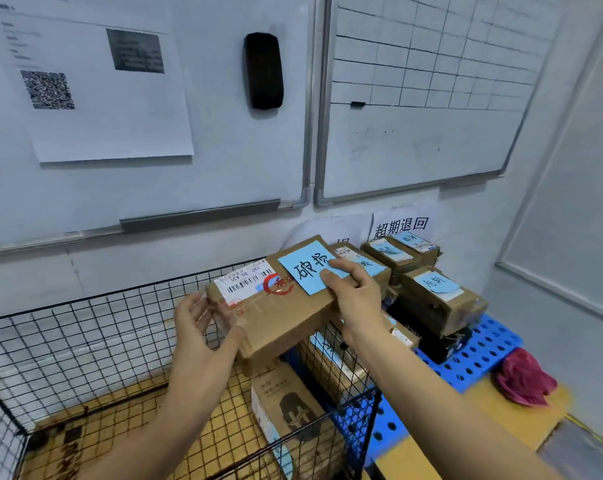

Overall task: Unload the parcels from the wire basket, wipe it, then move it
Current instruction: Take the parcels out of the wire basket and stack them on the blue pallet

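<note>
I hold a brown cardboard parcel (279, 317) with a white shipping label and a blue paper note above the right side of the black wire basket (96, 327). My left hand (198, 315) supports its left end with fingers curled at the edge. My right hand (353, 291) grips its right end, thumb on the blue note. Another cardboard parcel (289, 407) lies inside the basket at its right side, under the held one. The basket's floor shows yellow ground through the mesh.
Several parcels with blue notes (435, 296) are stacked on a blue perforated pallet (480, 355) to the right. A pink cloth (523, 379) lies by the pallet's edge. Two whiteboards (414, 133) hang on the wall behind; a white wall closes the right side.
</note>
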